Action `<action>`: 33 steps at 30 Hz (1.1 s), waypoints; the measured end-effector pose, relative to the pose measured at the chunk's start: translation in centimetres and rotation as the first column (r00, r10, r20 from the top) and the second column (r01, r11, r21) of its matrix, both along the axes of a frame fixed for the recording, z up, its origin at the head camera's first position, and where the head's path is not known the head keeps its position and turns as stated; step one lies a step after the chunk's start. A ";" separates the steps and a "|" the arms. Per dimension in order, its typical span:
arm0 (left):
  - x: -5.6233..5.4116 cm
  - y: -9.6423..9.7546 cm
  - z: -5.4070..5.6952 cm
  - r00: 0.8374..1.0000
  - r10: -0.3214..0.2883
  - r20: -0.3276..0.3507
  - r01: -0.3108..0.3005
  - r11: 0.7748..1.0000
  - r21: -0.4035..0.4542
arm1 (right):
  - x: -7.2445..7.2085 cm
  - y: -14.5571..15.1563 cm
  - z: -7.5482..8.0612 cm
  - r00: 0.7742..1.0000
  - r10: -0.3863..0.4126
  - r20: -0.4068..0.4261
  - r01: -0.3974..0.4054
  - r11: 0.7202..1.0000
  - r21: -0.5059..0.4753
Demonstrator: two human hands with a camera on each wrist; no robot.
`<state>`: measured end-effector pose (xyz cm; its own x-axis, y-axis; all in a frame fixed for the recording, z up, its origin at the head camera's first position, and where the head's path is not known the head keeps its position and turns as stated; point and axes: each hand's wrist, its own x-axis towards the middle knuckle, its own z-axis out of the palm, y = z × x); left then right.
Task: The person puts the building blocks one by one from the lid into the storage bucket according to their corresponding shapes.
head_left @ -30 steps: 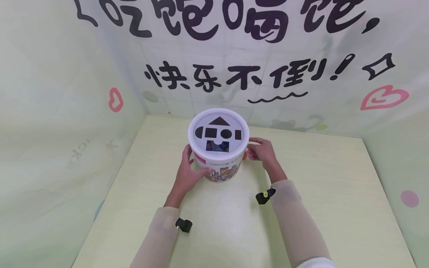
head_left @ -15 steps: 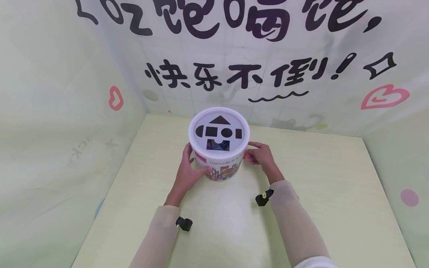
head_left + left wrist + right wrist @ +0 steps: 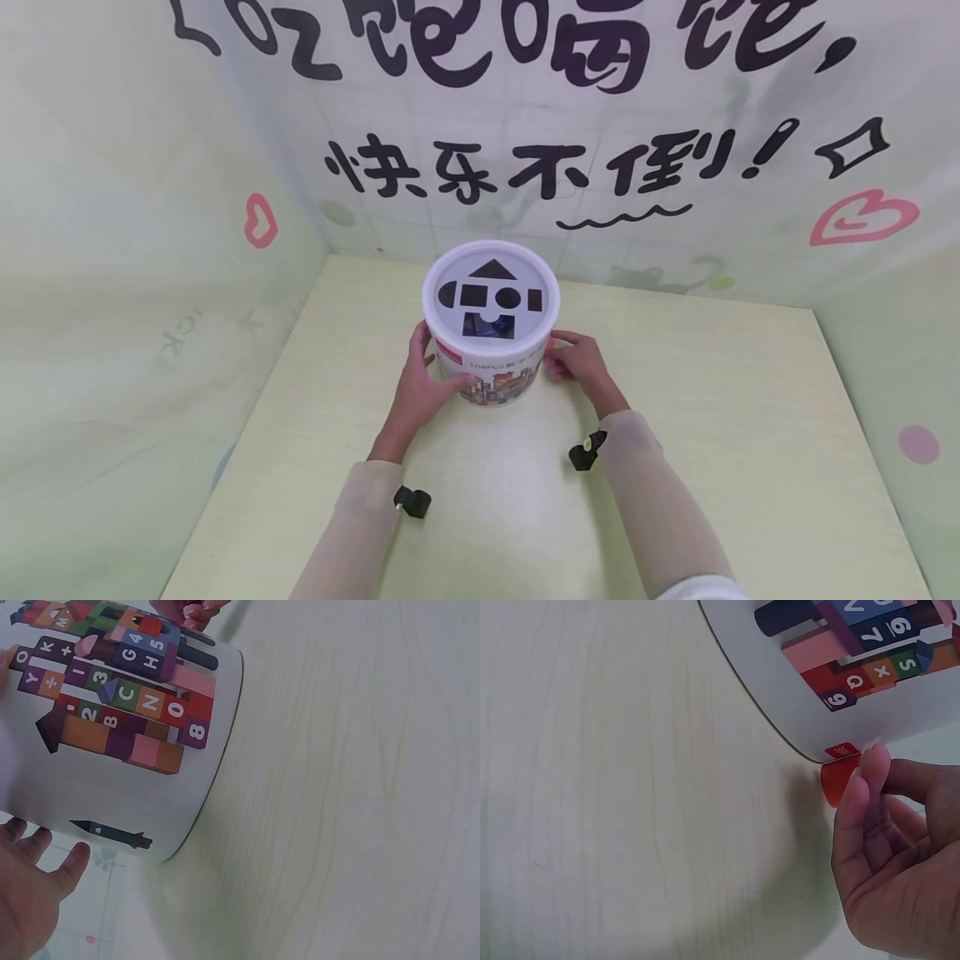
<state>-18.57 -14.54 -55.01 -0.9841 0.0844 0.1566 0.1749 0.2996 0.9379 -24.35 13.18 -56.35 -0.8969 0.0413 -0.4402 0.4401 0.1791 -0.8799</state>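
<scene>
A white lidded toy-block bucket [image 3: 491, 367] stands upright on the table, printed with coloured letter and number blocks [image 3: 142, 697]. Shape cut-outs pierce its lid [image 3: 491, 333]; something dark blue shows through the front one. My left hand [image 3: 422, 392] holds the bucket's left side, thumb across the front and fingers round behind, partly hidden. At the right side, my right hand [image 3: 587, 365] has its fingers curled and its thumb and fingertips together at a small red piece [image 3: 838, 780] against the bucket wall. Those fingertips cover part of the piece, so its full shape is hidden.
The pale wood-grain table [image 3: 720, 433] extends to both sides and in front of the bucket. Behind stands a fabric wall [image 3: 495, 225] with large black lettering, and another fabric wall [image 3: 150, 250] rises at the left. Black wrist cameras [image 3: 412, 502] sit on both sleeves.
My right hand has slid a little down and nearer along the bucket's right side, with its index finger lower. The left hand and the bucket stay in place.
</scene>
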 end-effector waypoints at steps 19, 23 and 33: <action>0.1 0.0 0.0 1.000 0.007 0.003 -0.007 1.000 0.009 | 0.4 -0.3 -0.7 1.000 -0.014 -0.003 0.014 0.999 -0.038; 0.1 0.0 0.0 1.000 0.006 0.007 -0.007 1.000 0.004 | 0.4 -0.3 -0.8 1.000 -0.018 -0.009 0.017 0.999 -0.043; 0.1 0.0 0.0 1.000 0.004 0.001 -0.004 1.000 0.011 | 0.3 -0.3 -1.0 1.000 -0.012 -0.012 0.011 0.999 -0.036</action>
<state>-18.45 -14.54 -54.97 -0.9846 0.0784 0.1561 0.1724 0.2903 0.9413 -24.07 12.87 -57.38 -0.9018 0.0357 -0.4306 0.4311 0.1421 -0.8910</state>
